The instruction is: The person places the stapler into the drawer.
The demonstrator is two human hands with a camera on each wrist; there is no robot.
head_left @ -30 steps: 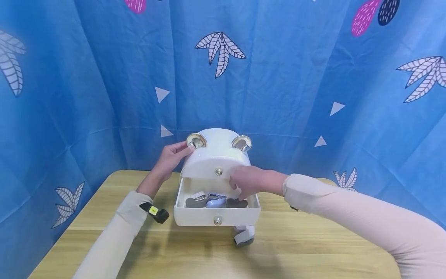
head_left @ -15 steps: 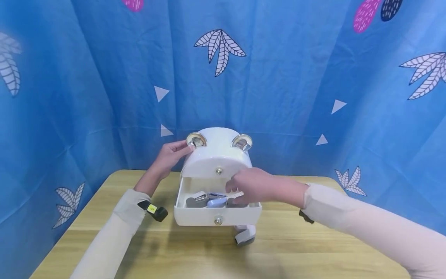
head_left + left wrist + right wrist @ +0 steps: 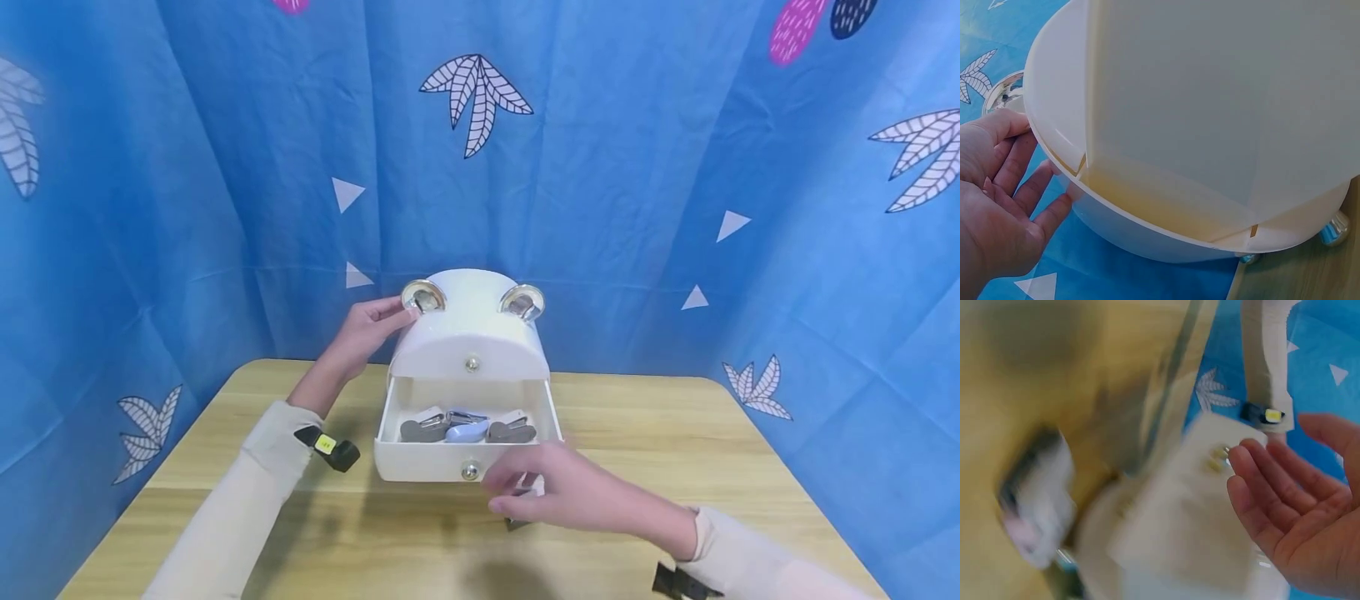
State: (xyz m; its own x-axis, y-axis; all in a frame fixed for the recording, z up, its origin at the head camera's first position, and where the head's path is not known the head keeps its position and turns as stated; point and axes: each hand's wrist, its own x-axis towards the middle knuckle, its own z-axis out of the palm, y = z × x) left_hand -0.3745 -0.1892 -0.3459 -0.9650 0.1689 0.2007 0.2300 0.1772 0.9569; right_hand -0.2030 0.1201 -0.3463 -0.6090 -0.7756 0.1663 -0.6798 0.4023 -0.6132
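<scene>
Fabric in blue, printed with leaves and triangles, hangs behind and to both sides of a wooden table. At the left, the left hand rests flat against the side of a white dome-shaped storage box, fingers straight and touching its rim just below a shiny metal ear; the left wrist view shows those fingers spread along the box's curved edge, steadying rather than gripping it.

In the middle, the box's lower drawer stands pulled out, and inside it lie several clips, grey and pale blue, side by side. A small metal knob sits on the drawer front.

To the right and in front of the drawer, the right hand hovers low over the table, fingers relaxed and holding nothing, as the right wrist view confirms with an empty open palm. Beneath its fingertips lies a grey and white clip, mostly hidden, just beside the drawer's front.

Judging from this, the step in hand is fetching the clip from the table. That calls for lowering the fingers, pinching it, and lifting over the drawer's front wall.
</scene>
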